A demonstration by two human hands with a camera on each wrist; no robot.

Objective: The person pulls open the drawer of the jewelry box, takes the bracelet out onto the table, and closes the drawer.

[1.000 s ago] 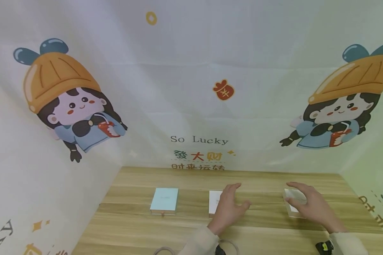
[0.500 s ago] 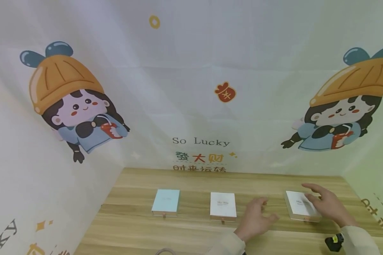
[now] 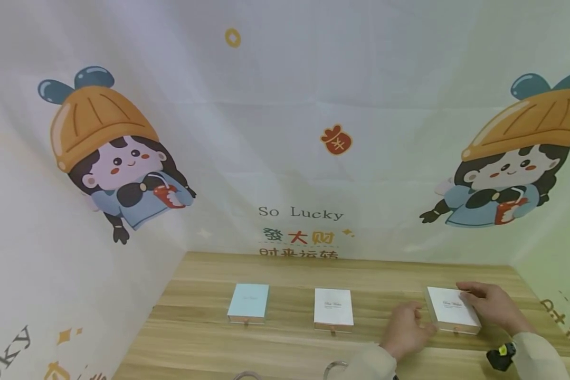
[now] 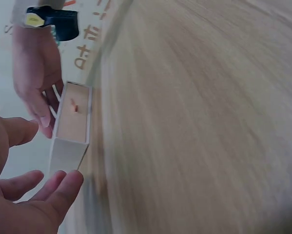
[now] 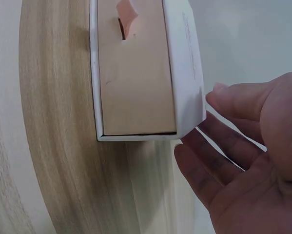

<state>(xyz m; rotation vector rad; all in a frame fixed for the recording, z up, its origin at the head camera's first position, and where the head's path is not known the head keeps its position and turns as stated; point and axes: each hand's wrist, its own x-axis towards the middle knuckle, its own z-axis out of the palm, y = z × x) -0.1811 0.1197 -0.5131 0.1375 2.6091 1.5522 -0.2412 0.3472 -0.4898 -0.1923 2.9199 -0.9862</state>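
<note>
A white drawer box [image 3: 448, 305] with small dark print on its lid lies at the right of the table. My right hand [image 3: 496, 307] is at its right side, thumb over the lid's edge and fingers along the side. Seen from the right wrist, the fingertips [image 5: 184, 155] are right at the white sleeve, below a tan drawer front [image 5: 136, 87] with a pinkish ribbon tab [image 5: 127, 17]. On the box's left, my left hand [image 3: 407, 327] has its relaxed fingers spread close to the near corner. In the left wrist view, nothing lies between thumb and fingers of that hand [image 4: 26, 204].
A second white drawer box [image 3: 333, 307] lies mid-table, and a pale blue one [image 3: 248, 302] further left. All stand in a row on the wooden table [image 3: 209, 345]. Printed cloth [image 3: 385, 132] rises behind and on both sides. Grey rings [image 3: 334, 367] show at the near edge.
My left hand has moved right, away from the middle box toward the right box. My right hand has shifted from above the right box to its right side, uncovering the lid.
</note>
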